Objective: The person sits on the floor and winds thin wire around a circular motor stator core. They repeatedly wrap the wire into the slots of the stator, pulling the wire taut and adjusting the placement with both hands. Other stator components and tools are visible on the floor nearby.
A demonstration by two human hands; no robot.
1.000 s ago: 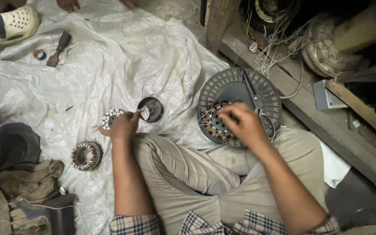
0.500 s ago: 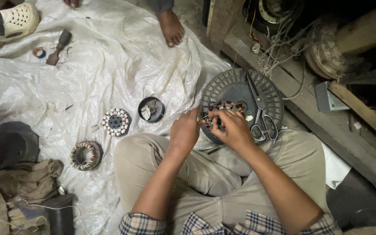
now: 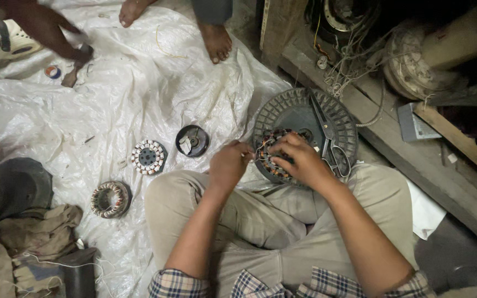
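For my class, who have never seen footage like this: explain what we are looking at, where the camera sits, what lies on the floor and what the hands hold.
The camera is worn on a person's head and looks down at their lap as they sit cross-legged on a white plastic sheet. There is no machine, only two bare hands. The left hand and right hand both grip a wound motor coil with copper wires, resting in a round grey fan cover. Scissors lie in that cover. On the sheet lie a white-toothed ring, a small dark dish and another wound coil. At the top, another person's bare feet and reaching hand show.
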